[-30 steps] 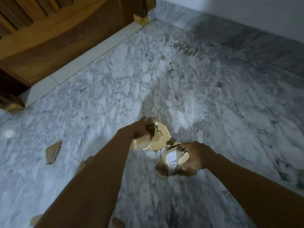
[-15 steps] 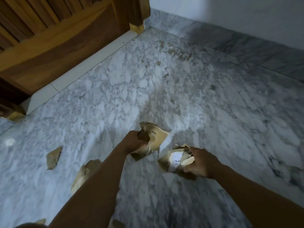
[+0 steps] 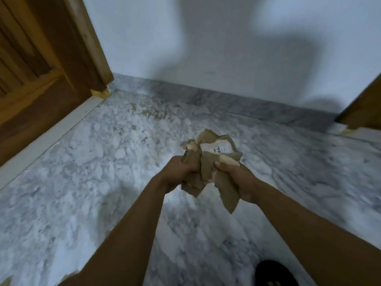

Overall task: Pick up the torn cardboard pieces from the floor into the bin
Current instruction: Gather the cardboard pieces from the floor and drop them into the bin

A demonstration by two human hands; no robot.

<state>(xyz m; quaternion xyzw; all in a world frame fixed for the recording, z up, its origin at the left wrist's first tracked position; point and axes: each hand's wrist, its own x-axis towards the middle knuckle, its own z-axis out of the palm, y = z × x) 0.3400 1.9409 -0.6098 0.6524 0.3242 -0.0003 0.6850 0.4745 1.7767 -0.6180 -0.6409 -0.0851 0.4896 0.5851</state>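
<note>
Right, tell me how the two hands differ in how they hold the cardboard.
The left hand grips the plain brown pieces at the left of the cardboard bundle; the right hand grips the side with the white printed label. A long brown strip hangs below the right hand; the pieces under the left hand end higher. Both hands are closed on the bundle, pressed close together above the marble floor.

Cardboard pieces (image 3: pixel 212 162) between left hand (image 3: pixel 181 176) and right hand (image 3: pixel 239 180), above floor (image 3: pixel 103 182); wall (image 3: pixel 206 48) beyond; door (image 3: pixel 41 69) far left; possibly shoe (image 3: pixel 274 273) below right hand.
</note>
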